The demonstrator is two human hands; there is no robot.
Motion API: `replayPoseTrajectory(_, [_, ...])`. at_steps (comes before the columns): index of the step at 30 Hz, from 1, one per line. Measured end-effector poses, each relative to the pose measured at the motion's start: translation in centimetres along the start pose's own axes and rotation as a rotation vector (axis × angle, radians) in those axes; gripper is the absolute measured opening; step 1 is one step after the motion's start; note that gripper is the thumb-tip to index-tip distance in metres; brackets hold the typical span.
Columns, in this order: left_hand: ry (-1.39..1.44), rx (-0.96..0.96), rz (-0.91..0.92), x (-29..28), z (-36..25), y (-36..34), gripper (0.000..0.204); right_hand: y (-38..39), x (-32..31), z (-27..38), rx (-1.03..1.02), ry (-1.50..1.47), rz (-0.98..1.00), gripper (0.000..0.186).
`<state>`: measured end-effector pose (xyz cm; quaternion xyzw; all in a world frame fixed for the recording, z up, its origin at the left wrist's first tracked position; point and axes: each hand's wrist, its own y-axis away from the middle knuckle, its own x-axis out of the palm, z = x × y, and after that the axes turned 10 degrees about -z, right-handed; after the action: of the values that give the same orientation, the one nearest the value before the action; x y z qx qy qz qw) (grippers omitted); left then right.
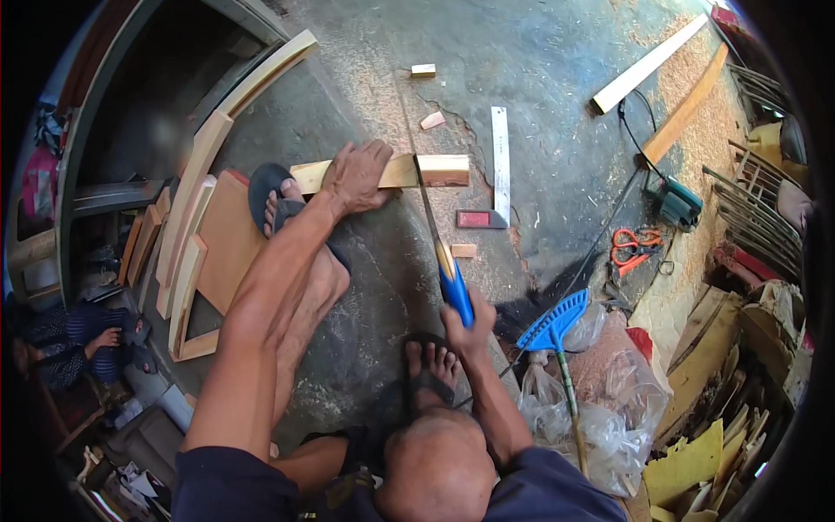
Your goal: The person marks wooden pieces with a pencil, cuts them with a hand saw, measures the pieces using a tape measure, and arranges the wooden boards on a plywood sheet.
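Observation:
My left hand (358, 176) is closed over a short wooden board (309, 177) lying on the concrete floor, and my left foot in a sandal (265, 198) rests at the board's left end. In my right hand (470, 324) is the blue handle of a hand saw (453, 280). Its thin blade stretches away from me and crosses the wood, just right of my left hand. To the right of the blade lies a wood piece (445, 170), in line with the board; whether the two are joined I cannot tell.
A try square (499, 170) lies right of the wood, near small offcuts (432, 120). Farther right are orange-handled scissors (635, 248), a green power tool (680, 204) and long planks (652, 63). A blue broom (554, 324) and plastic bags (622, 435) sit nearer. Wooden frame parts (196, 174) stand left.

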<state>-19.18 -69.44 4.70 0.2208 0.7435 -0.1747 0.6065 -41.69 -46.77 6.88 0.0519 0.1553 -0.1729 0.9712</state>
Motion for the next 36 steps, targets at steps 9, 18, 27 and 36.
replayPoseTrajectory(9, [-0.003,-0.005,-0.024,0.3,0.6,-0.6,0.057,1.7,-0.7,0.3,0.010,0.020,0.000,0.015])
replayPoseTrajectory(18, [-0.027,-0.003,-0.045,0.4,1.3,-1.1,0.056,2.3,-1.2,-1.3,-0.070,-0.071,0.004,0.013])
replayPoseTrajectory(27, [-0.031,0.002,-0.042,0.6,1.0,-0.1,0.055,3.9,-2.1,-1.1,-0.044,-0.063,0.041,0.017])
replayPoseTrajectory(36, [-0.021,-0.016,-0.060,0.9,1.5,0.2,0.055,3.1,-1.2,-1.4,-0.042,-0.054,0.071,0.018])
